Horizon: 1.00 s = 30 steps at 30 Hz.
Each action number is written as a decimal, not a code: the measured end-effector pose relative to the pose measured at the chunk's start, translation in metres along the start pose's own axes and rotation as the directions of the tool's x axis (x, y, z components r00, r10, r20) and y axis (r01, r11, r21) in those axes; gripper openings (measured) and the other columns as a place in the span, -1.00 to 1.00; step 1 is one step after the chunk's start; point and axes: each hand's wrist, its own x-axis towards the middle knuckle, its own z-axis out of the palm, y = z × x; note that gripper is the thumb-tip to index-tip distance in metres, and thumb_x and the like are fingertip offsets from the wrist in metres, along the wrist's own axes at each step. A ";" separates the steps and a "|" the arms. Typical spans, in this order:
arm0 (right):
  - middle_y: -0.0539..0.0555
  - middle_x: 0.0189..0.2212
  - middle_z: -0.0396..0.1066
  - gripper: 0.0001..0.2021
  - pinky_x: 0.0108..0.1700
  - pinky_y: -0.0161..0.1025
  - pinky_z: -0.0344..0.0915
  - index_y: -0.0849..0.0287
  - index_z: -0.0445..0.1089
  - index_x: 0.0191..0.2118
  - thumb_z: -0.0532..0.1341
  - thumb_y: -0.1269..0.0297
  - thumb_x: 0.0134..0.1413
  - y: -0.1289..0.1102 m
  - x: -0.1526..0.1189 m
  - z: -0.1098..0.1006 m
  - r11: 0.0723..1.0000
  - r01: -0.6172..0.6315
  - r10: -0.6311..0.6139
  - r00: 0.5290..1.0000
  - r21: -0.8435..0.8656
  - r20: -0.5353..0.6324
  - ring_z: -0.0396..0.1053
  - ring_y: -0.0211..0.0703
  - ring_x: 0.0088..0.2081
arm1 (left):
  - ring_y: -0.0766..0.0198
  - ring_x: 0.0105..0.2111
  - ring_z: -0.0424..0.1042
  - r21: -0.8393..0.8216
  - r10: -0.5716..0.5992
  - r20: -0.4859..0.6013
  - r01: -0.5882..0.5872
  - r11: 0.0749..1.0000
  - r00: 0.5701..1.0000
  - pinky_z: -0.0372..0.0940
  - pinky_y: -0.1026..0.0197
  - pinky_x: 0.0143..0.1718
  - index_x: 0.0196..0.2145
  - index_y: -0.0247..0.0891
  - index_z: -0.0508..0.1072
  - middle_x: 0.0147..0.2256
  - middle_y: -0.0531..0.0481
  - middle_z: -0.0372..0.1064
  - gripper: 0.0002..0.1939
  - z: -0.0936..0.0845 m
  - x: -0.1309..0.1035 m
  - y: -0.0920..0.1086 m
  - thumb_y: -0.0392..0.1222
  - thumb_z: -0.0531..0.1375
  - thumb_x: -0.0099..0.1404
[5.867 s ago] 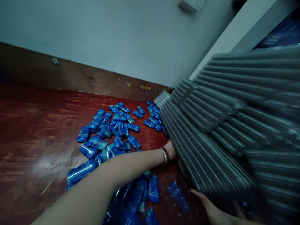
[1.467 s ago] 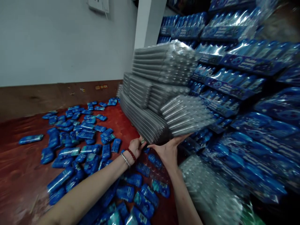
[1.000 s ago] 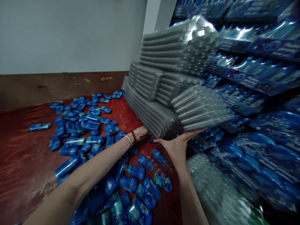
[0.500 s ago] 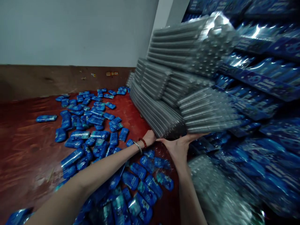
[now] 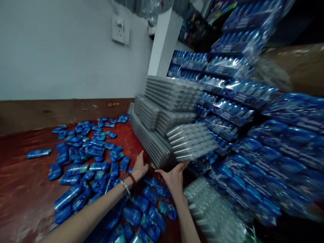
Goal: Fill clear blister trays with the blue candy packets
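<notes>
My left hand (image 5: 140,167), with a red bead bracelet and a silvery bangle on its wrist, is apart from the trays. Its fingers point forward over the red surface, thumb held out. My right hand (image 5: 174,177) is spread, thumb stretched left toward the near end of a lower stack of clear plastic trays (image 5: 152,140). The fingers of this hand reach to the lower edge of a tilted stack of ribbed trays (image 5: 191,140); their tips are partly hidden there. Many blue wrapped packets (image 5: 97,150) lie scattered to the left of and below my hands.
The red tabletop (image 5: 15,189) meets a brown board (image 5: 50,113) along the pale wall. More clear trays (image 5: 174,91) are piled behind. Filled blue display packs (image 5: 235,111) rise in tiers on the right. Another clear tray stack (image 5: 212,209) lies at lower right.
The view has tilted up and turned right, showing a wall socket and more display packs. My left hand has drawn away from the lower tray stack, and its closed fingers have opened.
</notes>
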 end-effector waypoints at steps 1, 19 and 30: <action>0.75 0.22 -0.54 0.41 0.18 0.29 -0.06 0.62 -0.60 0.26 0.30 -0.28 -0.38 -0.002 -0.002 -0.005 0.999 0.000 0.000 1.000 0.043 0.007 -0.43 0.50 0.28 | 0.04 0.19 0.11 -0.057 0.014 -0.069 -0.018 0.998 0.998 0.10 -0.02 0.16 0.26 -0.40 -0.04 0.21 -0.33 0.03 -0.22 -0.009 -0.004 0.007 -0.33 0.11 0.09; 0.39 0.09 0.05 -0.23 -0.11 -0.03 0.38 0.32 0.04 0.20 0.21 -0.06 -0.03 -0.041 0.045 -0.054 0.790 -0.277 0.488 0.823 0.547 -0.289 0.29 0.03 -0.06 | -0.14 0.30 -0.34 0.010 0.222 0.027 -0.223 0.975 0.975 -0.38 -0.29 0.20 0.29 -0.17 -0.60 0.31 -0.37 -0.37 0.46 -0.026 -0.003 0.050 0.16 0.40 -0.21; 0.39 0.04 0.10 -0.19 0.07 0.16 0.17 0.36 0.08 0.18 0.23 -0.12 -0.07 -0.046 0.055 -0.034 0.874 -0.234 0.428 0.786 0.427 -0.446 0.12 0.19 0.09 | 0.10 0.18 0.11 -0.331 0.095 -0.297 -0.195 0.923 0.950 -0.03 0.03 0.22 0.11 -0.26 -0.02 0.16 -0.26 0.07 -0.27 -0.029 0.005 0.034 0.15 0.19 0.15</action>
